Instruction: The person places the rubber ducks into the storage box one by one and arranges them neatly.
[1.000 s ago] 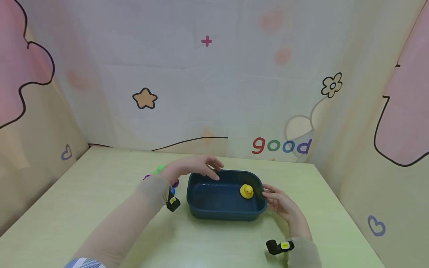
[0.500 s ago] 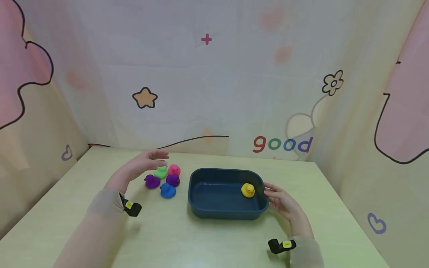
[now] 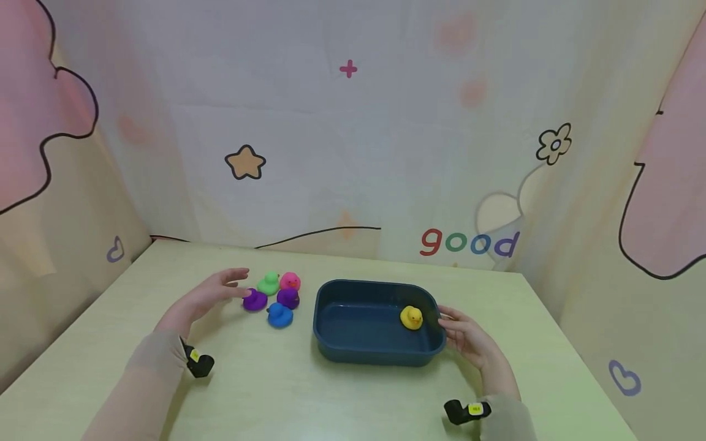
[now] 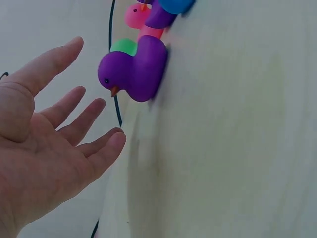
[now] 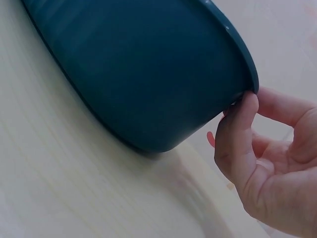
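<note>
My left hand is held just left of a purple rubber duck, its fingers spread. In the left wrist view the fingers stand apart from that duck, with nothing in them. Beside it sit a green duck, a pink duck, a second purple duck and a blue duck. My right hand touches the right end of a dark blue plastic basin, fingertips against the outside just under its rim. A yellow duck sits inside the basin, near its right end.
The pale wooden table is bounded by a printed cloth backdrop behind and at both sides. Each wrist wears a small black camera, one on the left and one on the right.
My left hand has moved from over the basin back to the left, and has come down beside the purple duck. My right hand stays at the basin, with the yellow duck still inside.
</note>
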Motion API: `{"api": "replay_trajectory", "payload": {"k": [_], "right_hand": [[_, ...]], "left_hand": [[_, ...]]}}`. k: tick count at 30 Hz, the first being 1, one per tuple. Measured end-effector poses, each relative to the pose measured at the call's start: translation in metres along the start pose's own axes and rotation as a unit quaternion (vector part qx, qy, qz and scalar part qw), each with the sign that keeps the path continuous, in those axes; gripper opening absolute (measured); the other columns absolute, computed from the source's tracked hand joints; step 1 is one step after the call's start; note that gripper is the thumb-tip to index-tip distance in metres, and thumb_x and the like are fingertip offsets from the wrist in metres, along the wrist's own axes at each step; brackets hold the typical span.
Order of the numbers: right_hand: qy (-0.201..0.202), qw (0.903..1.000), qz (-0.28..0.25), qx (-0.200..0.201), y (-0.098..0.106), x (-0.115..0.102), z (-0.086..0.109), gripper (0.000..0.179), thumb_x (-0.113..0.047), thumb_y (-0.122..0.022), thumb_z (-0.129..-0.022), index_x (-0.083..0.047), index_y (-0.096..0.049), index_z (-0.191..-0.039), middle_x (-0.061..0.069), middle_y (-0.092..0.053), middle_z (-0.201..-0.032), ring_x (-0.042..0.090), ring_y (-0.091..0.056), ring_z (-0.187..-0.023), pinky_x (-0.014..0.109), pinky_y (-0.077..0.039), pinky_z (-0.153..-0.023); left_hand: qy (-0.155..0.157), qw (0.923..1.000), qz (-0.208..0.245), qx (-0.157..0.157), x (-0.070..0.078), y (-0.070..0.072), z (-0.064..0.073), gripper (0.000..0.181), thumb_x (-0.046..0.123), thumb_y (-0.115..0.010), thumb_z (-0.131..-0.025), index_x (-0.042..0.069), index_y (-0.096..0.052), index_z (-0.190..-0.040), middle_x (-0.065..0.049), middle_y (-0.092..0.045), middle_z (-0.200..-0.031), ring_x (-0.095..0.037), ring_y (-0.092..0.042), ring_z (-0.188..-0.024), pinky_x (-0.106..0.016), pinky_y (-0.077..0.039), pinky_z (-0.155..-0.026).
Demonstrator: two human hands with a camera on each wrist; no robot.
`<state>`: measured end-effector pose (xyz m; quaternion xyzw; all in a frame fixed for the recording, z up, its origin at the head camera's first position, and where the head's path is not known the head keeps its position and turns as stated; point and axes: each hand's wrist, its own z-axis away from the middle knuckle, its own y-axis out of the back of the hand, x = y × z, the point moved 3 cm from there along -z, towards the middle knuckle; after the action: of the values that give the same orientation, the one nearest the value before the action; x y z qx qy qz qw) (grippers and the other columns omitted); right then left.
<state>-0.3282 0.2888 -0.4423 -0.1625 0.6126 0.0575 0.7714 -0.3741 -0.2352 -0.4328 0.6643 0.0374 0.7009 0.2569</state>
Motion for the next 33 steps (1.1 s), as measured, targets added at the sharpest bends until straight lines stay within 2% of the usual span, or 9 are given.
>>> {"api": "replay_trajectory", "payload": {"k": [7,14,21,28,33], "right_hand": [[0.008,0.9999,-0.003,-0.006,-0.001,0.001,0.001,0.055,-0.006,-0.047,-0.101,0.003,-0.024,-0.15,-0.006,-0.067,-0.105,0.003,-0.069,-0.086,0.017,-0.055,-0.078],[0.002,1.0,0.0,0.003,-0.001,0.001,0.001,0.054,-0.007,-0.046,-0.101,0.003,-0.024,-0.149,-0.007,-0.067,-0.104,0.003,-0.068,-0.085,0.017,-0.055,-0.077],[-0.002,1.0,-0.007,0.005,-0.002,0.0,0.002,0.057,-0.006,-0.045,-0.102,0.004,-0.02,-0.151,-0.006,-0.067,-0.103,0.003,-0.068,-0.083,0.017,-0.055,-0.077],[-0.004,0.9999,-0.01,0.01,-0.001,0.0,0.002,0.056,-0.007,-0.047,-0.101,0.002,-0.023,-0.151,-0.006,-0.067,-0.104,0.004,-0.068,-0.083,0.018,-0.055,-0.079],[-0.005,0.9999,-0.012,0.011,-0.001,0.001,0.002,0.054,-0.006,-0.047,-0.101,0.002,-0.025,-0.149,-0.005,-0.067,-0.104,0.004,-0.068,-0.083,0.018,-0.055,-0.079]], "left_hand": [[0.009,0.9996,-0.023,-0.016,-0.009,-0.008,0.0,0.076,0.027,-0.062,-0.095,-0.003,-0.022,-0.152,-0.027,-0.024,-0.157,-0.048,-0.026,-0.142,-0.063,-0.023,-0.114],[0.01,0.999,-0.043,-0.009,-0.008,-0.014,0.0,0.063,0.022,-0.058,-0.098,-0.004,-0.032,-0.149,-0.029,-0.035,-0.15,-0.047,-0.032,-0.139,-0.063,-0.024,-0.114],[-0.013,0.9988,-0.047,-0.002,-0.013,-0.016,-0.001,0.057,0.016,-0.063,-0.095,-0.007,-0.041,-0.143,-0.03,-0.046,-0.141,-0.045,-0.043,-0.131,-0.061,-0.028,-0.112],[-0.032,0.9979,-0.056,0.006,-0.01,-0.018,0.001,0.052,0.016,-0.063,-0.095,-0.008,-0.047,-0.138,-0.029,-0.052,-0.135,-0.04,-0.05,-0.123,-0.056,-0.037,-0.107],[-0.012,0.9976,-0.066,0.017,-0.009,-0.016,0.001,0.053,0.023,-0.064,-0.095,-0.006,-0.049,-0.137,-0.028,-0.052,-0.135,-0.04,-0.049,-0.123,-0.054,-0.04,-0.105]]}}
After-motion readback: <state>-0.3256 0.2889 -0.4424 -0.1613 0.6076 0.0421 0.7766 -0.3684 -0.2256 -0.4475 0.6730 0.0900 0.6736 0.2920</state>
